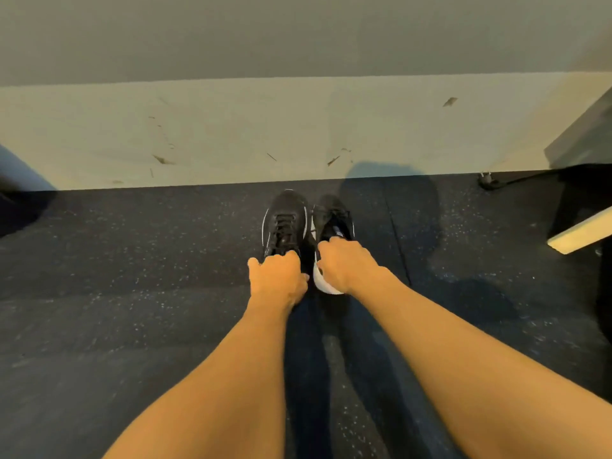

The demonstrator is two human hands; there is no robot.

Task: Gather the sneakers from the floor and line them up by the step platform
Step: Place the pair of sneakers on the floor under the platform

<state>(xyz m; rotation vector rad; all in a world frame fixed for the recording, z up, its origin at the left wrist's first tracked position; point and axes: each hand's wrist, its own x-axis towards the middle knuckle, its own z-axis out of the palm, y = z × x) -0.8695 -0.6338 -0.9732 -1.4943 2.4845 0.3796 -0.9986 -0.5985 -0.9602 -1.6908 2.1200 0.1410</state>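
Observation:
Two black sneakers with white soles lie side by side on the dark speckled floor, toes pointing at the pale step platform. My left hand grips the heel end of the left sneaker, fingers curled into its opening. My right hand grips the heel end of the right sneaker, whose white heel sole shows beneath my wrist. Both sneakers stand a short way in front of the platform's face.
The platform's scuffed front face runs across the whole view, with a grey surface above it. A black plug and cable lie on the floor at the right. A pale board edge and dark furniture stand at far right.

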